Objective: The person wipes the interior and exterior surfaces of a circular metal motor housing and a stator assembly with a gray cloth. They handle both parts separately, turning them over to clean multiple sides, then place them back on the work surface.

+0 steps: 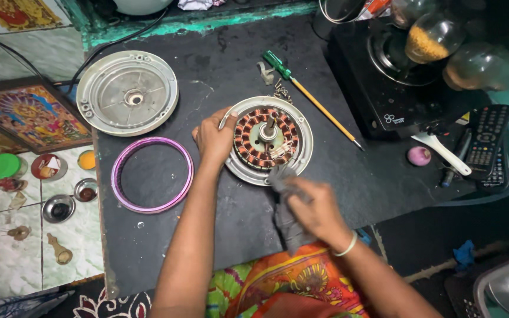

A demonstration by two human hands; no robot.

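Left hand (214, 140) gripped the motor housing's (268, 140) left rim; right hand (315, 207) clutched a grey cloth (283, 203), its fingers mostly hidden beneath, on the counter (219, 70).

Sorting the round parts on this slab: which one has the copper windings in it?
The motor base under both hands: left hand grips its rim, right hand presses a grey cloth against it. The metal cover and purple ring have none.

The right hand (319, 212) blurs over the grey rag (284, 206); the left hand (214, 140) hides the motor housing's (301, 126) left rim.
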